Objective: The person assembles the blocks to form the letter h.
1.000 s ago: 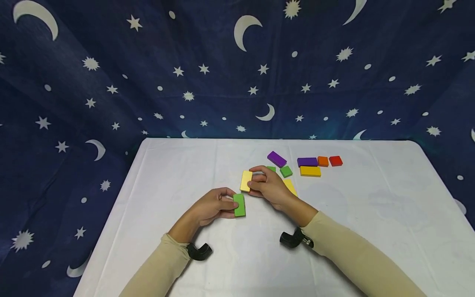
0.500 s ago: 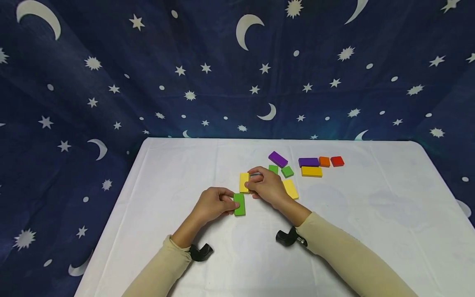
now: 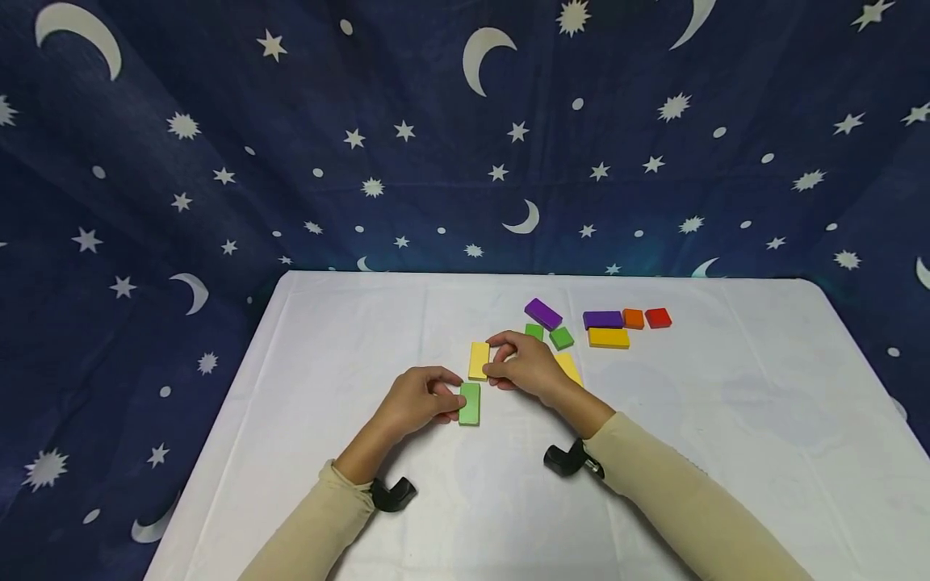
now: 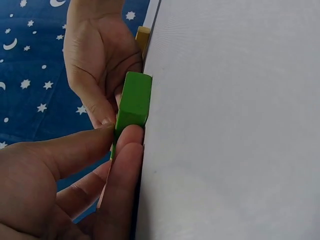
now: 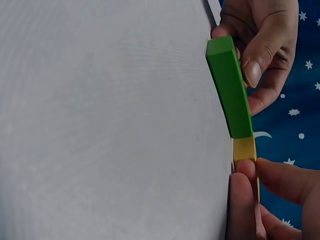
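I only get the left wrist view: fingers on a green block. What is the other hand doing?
Observer: The right hand pinches a pale yellow block lying flat on the white table.
Operator: How does it sit against the green one?
Observer: It lies in line beyond the green block; in the right wrist view their ends appear to meet.
Operator: Any more blocks?
Observer: Yes, farther back a purple block, an orange block and a red block form a row.

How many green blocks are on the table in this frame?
3. A long green block held by the left hand near the table's middle, and two small green squares beyond the right hand. That hand may hide others.
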Tool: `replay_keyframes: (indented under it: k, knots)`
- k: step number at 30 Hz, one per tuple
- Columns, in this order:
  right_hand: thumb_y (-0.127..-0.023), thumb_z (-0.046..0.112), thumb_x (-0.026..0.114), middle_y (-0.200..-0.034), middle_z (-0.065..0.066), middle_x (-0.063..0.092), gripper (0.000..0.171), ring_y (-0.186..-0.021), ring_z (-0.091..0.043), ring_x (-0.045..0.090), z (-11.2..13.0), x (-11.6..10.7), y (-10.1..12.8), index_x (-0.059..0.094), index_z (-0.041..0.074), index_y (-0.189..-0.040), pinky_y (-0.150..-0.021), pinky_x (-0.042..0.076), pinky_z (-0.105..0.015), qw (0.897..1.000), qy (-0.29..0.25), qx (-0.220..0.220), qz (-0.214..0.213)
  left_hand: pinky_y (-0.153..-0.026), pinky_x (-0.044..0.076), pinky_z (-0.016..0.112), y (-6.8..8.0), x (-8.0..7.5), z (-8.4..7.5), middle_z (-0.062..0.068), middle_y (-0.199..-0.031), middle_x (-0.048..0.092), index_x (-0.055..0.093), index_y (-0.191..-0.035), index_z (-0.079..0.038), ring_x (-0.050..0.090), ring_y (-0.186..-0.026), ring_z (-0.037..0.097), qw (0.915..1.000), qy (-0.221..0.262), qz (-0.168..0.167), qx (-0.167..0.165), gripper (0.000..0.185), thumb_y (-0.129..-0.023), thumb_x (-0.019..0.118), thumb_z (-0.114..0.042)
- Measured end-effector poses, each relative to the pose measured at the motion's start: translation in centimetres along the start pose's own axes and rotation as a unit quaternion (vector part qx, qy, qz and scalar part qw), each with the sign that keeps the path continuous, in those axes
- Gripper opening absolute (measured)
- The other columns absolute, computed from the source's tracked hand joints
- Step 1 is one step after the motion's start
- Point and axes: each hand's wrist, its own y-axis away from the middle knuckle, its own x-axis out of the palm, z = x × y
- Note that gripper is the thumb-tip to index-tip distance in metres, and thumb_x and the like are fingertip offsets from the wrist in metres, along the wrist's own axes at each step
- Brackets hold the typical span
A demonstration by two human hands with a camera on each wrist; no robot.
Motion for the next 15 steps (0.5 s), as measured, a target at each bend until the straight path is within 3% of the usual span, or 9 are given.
replay_keyframes:
  k: [9, 15]
  knots:
    - [-0.084, 0.019, 0.084, -0.091, -0.007, 0.062, 0.046, -0.071, -0.014, 0.071, -0.22, 0.0, -0.27, 0.068, 0.015, -0.127, -0.065, 0.059, -0.026, 0.999, 0.037, -0.016, 0.004, -0.065, 0.061, 0.029, -0.05, -0.13, 0.37, 0.004, -0.081, 0.076, 0.073, -0.113, -0.004, 0.074, -0.068, 0.014, 0.9996, 0.026, 0.01, 0.005, 0.029, -0.086, 0.081, -0.011]
    - [-0.08, 0.03, 0.086, -0.091, -0.001, 0.061, 0.041, -0.078, -0.019, 0.057, -0.51, -0.15, -0.41, 0.072, 0.023, -0.118, -0.069, 0.047, -0.029, 0.994, 0.106, -0.035, -0.007, -0.064, 0.061, 0.029, 0.01, 0.04, 0.35, 0.004, -0.079, 0.075, 0.072, -0.111, -0.005, 0.074, -0.068, 0.014, 0.9996, 0.025, 0.01, 0.002, 0.029, -0.085, 0.082, -0.012]
